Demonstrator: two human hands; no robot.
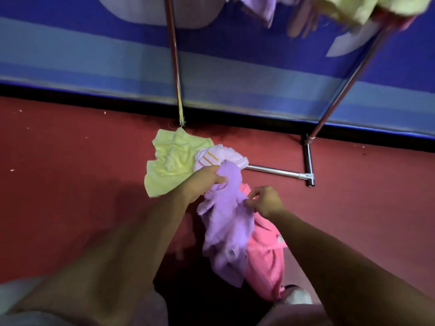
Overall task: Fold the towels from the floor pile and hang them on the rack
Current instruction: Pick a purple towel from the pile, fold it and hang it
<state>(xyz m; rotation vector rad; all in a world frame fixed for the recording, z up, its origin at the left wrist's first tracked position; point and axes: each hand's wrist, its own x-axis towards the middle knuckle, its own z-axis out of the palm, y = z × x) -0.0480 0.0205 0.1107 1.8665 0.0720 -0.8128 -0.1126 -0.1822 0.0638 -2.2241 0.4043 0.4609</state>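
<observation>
A purple towel (226,229) hangs crumpled above the red floor. My left hand (203,183) grips its top end. My right hand (264,201) pinches its right edge a little lower. Under it lies a pink towel (266,255). Farther back in the floor pile are a yellow towel (171,161) and a white towel with orange and pink stripes (216,156). The metal rack's poles (174,60) rise behind the pile. At the top right, a yellow-green towel (367,8) and a pale purple one (261,5) hang on the rack.
The rack's base bar (277,171) lies on the red floor (70,172) right of the pile, with a foot (309,161) at its end. A blue striped wall panel (94,55) stands behind. My legs fill the lower corners of the view.
</observation>
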